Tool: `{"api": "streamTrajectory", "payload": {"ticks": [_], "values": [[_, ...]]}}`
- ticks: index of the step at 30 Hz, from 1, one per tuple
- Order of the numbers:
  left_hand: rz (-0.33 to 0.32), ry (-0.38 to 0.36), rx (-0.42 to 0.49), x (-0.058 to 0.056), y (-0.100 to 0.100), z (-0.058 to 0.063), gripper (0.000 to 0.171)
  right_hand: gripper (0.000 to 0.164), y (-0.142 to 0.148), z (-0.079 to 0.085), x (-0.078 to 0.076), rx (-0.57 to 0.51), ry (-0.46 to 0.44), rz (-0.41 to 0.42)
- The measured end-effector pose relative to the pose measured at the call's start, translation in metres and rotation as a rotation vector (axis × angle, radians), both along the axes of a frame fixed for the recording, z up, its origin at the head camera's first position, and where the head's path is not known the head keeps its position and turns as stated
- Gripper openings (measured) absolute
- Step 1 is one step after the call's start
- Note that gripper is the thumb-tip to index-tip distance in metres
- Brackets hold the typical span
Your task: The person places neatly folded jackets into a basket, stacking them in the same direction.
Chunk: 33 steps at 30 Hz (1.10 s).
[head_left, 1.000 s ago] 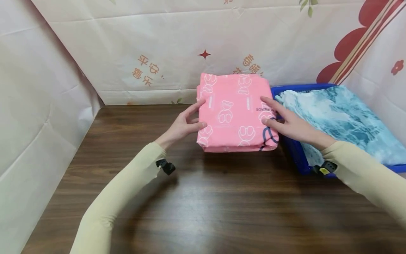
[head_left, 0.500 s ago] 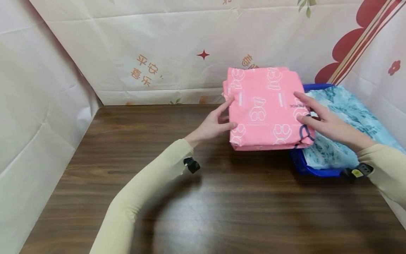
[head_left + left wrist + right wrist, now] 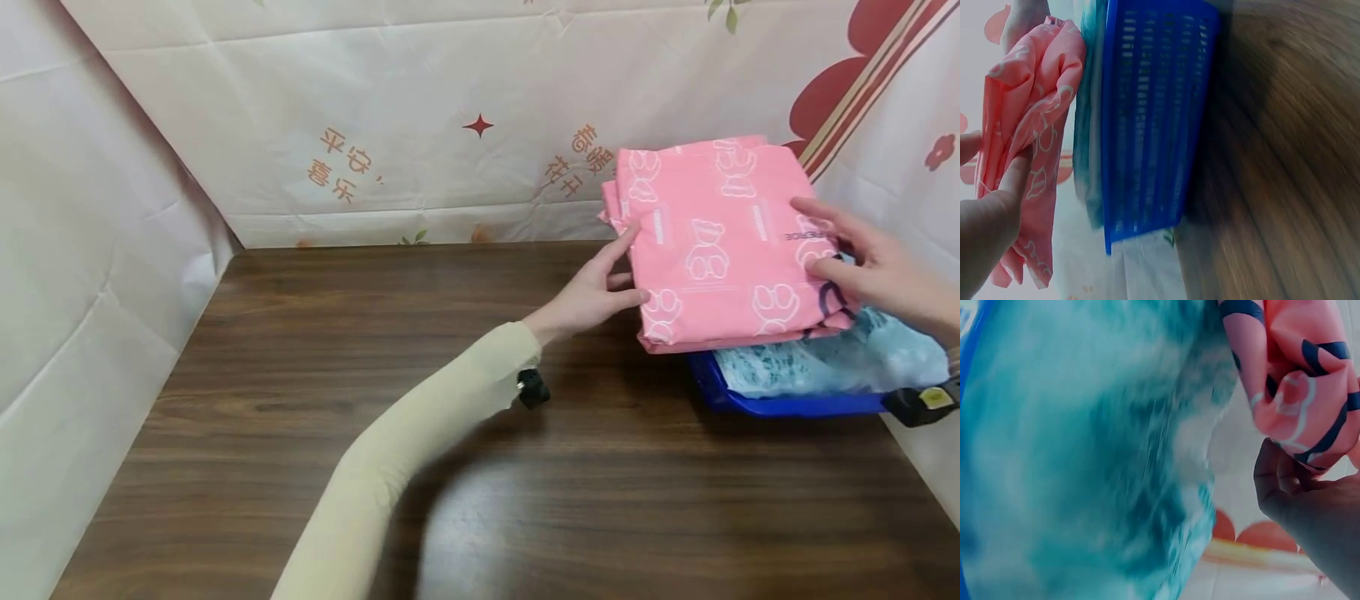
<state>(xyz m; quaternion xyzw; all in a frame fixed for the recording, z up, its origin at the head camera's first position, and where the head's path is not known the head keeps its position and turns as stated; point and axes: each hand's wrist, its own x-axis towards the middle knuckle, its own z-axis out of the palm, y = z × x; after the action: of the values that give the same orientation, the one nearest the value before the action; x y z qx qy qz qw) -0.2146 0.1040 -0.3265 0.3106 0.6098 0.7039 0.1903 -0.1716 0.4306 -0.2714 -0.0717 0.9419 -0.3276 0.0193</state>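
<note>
Between both hands is a folded pink cloth [image 3: 727, 250] with white bear outlines, raised above a blue basket [image 3: 795, 406]. My left hand [image 3: 588, 296] grips its left edge, thumb on top and other fingers beneath. The right hand [image 3: 885, 262] pinches the opposite edge in the same way. Inside the basket lies a teal and white marbled cloth [image 3: 825, 367], partly covered by the pink one in the head view. In the left wrist view the pink cloth [image 3: 1035, 137] hangs apart from the slotted basket wall [image 3: 1154, 125].
The basket stands on a dark wooden table [image 3: 375, 350], at its right side. A white printed curtain [image 3: 420, 100] hangs behind the table and along both sides.
Both hands have carried the pink cloth to the right and slightly up, from beside the basket to over it. The basket appears to stay in place.
</note>
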Motion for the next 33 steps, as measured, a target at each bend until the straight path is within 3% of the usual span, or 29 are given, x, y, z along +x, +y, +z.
{"api": "streamTrajectory", "payload": {"ticks": [4, 8, 14, 21, 24, 26, 27, 29, 31, 33], "values": [[0.029, 0.004, -0.036, 0.000, 0.025, 0.001, 0.086, 0.077, 0.020, 0.002, -0.003, 0.029, -0.032, -0.028], [0.055, 0.028, -0.093, 0.001, 0.047, 0.003, 0.087, 0.076, 0.041, 0.000, -0.006, 0.025, 0.012, -0.071], [0.095, 0.085, -0.187, 0.007, 0.073, 0.000, 0.087, 0.076, 0.079, -0.021, -0.012, -0.222, 0.170, 0.014], [0.111, 0.158, -0.259, 0.014, 0.093, -0.004, 0.089, 0.075, 0.111, -0.035, -0.011, -0.440, 0.047, 0.004], [0.122, 0.268, -0.352, 0.013, 0.098, -0.005, 0.088, 0.074, 0.110, -0.035, -0.010, -0.375, 0.082, -0.016], [0.128, 0.376, -0.461, 0.011, 0.100, -0.007, 0.089, 0.073, 0.107, -0.036, -0.009, -0.257, 0.108, -0.044], [0.135, 0.437, -0.525, 0.011, 0.101, -0.009, 0.089, 0.074, 0.104, -0.036, -0.008, -0.146, 0.109, -0.068], [0.152, 0.549, -0.677, 0.010, 0.103, -0.013, 0.089, 0.074, 0.100, -0.038, -0.005, -0.013, 0.048, -0.104], [0.166, 0.602, -0.804, 0.010, 0.106, -0.017, 0.089, 0.075, 0.097, -0.040, -0.001, 0.098, -0.036, -0.108], [0.184, 0.632, -0.926, 0.011, 0.107, -0.022, 0.088, 0.077, 0.094, -0.040, 0.001, 0.140, -0.122, -0.082]]}}
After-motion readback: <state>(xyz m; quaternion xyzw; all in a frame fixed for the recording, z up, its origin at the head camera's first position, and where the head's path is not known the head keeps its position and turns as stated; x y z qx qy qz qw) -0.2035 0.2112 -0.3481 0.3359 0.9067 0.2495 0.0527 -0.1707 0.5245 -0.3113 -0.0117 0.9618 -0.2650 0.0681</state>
